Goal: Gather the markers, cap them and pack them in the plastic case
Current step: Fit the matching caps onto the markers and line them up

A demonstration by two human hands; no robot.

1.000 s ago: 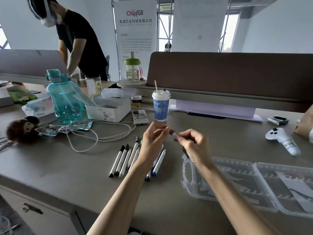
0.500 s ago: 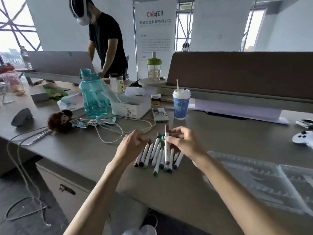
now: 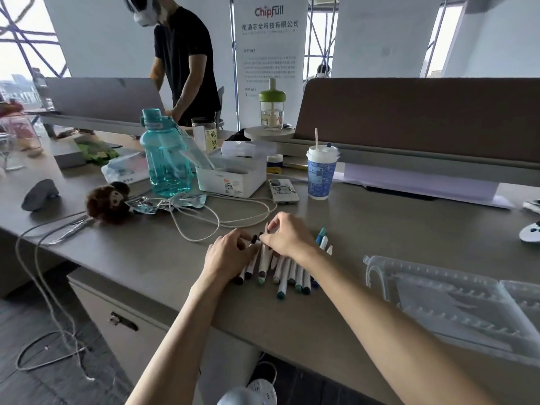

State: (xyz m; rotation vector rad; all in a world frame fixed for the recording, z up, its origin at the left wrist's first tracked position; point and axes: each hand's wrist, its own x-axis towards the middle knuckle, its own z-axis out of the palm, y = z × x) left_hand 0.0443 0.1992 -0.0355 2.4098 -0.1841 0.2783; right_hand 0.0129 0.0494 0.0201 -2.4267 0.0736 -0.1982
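Several white-barrelled markers [image 3: 287,274] with coloured ends lie side by side on the grey desk near its front edge. My left hand [image 3: 229,254] rests over the left end of the row, its fingers curled round a marker with a dark tip [image 3: 253,238]. My right hand [image 3: 287,236] sits over the top of the row and pinches a marker that stands almost upright. The fingertips of both hands nearly meet. A clear plastic case [image 3: 455,299] lies open on the desk to the right, apart from both hands.
Behind the markers lie white cables [image 3: 222,214], a blue paper cup with a straw [image 3: 320,172], a teal water bottle [image 3: 165,159], a white box [image 3: 233,173] and a brown plush toy [image 3: 109,201]. A white controller [image 3: 530,230] sits far right. A person stands beyond the desk.
Both hands dropped onto the marker row and came closer together. The marker in my right hand sits lower among the others. The camera swung left, shifting the case toward the right edge.
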